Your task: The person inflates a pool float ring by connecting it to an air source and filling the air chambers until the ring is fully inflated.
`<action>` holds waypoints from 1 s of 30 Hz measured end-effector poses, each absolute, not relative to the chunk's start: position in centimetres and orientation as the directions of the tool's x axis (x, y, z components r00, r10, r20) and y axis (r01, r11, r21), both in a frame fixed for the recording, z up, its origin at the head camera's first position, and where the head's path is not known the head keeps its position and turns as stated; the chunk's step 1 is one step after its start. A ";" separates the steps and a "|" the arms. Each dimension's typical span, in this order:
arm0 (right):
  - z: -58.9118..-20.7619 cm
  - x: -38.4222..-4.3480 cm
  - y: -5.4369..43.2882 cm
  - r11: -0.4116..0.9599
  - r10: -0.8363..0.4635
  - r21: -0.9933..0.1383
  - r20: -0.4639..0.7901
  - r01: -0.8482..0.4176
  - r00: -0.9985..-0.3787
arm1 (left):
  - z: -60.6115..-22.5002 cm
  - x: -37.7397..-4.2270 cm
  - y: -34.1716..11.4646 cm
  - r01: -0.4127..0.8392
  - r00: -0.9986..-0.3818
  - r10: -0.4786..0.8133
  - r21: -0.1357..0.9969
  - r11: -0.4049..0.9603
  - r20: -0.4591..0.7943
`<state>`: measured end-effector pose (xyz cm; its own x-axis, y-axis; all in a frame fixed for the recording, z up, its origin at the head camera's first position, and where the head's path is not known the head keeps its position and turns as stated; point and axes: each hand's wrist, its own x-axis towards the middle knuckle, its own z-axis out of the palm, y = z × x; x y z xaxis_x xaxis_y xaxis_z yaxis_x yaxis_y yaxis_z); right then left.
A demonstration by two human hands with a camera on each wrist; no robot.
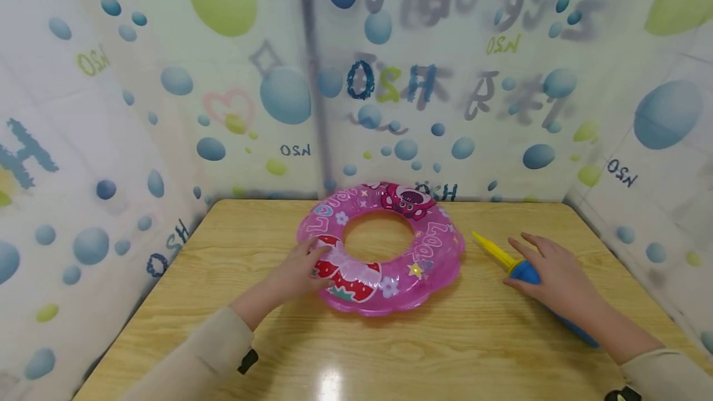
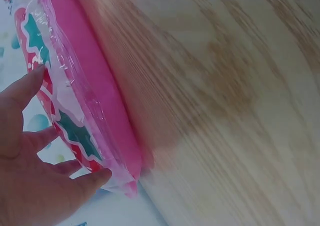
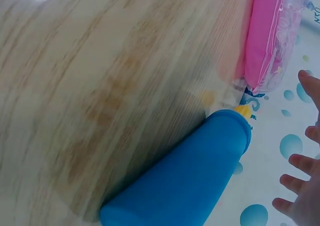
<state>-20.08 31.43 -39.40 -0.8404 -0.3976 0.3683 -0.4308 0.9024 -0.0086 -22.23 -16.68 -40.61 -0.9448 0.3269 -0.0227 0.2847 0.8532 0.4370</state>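
A pink inflated swim ring [image 1: 440,265] with strawberry and bear prints lies flat on the wooden table. My left hand [image 1: 303,268] is at its near left side, fingertips on or just above the strawberry print; contact is unclear. In the left wrist view, the spread fingers of that hand [image 2: 47,161] stand beside the ring's printed face [image 2: 65,90]. To the right of the ring lies a blue hand air pump [image 1: 526,272] with a yellow tapered nozzle [image 1: 494,251]. Above the pump my right hand [image 1: 557,274] hovers with fingers spread, apart from the blue barrel [image 3: 185,171] in the right wrist view.
The wooden table [image 1: 412,351] reaches back to a pale curtain-like wall [image 1: 479,135] printed with blue and green bubbles. Similar printed walls close in the left and right sides. A dark band is strapped at each wrist.
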 end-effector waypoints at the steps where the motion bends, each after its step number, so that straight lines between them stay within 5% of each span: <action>1: -39.4 -20.0 31.6 0.903 -0.396 -0.010 0.364 -0.429 -0.843 | -40.6 -22.2 -16.4 0.283 -0.945 0.326 0.436 0.854 -0.026; 8: -39.9 -19.8 33.4 0.897 -0.400 -0.065 0.302 -0.438 -0.865 | -40.3 -21.6 -15.1 0.279 -0.942 0.332 0.446 0.851 -0.044; 16: -41.0 -19.6 36.2 0.834 -0.453 -0.301 0.106 -0.463 -0.885 | -39.5 -21.0 -16.2 0.303 -0.942 0.336 0.460 0.835 0.010; 30: -40.7 -20.7 36.9 0.853 -0.465 -0.306 -0.075 -0.423 -0.882 | -39.1 -20.9 -17.7 0.316 -0.938 0.347 0.426 0.848 0.006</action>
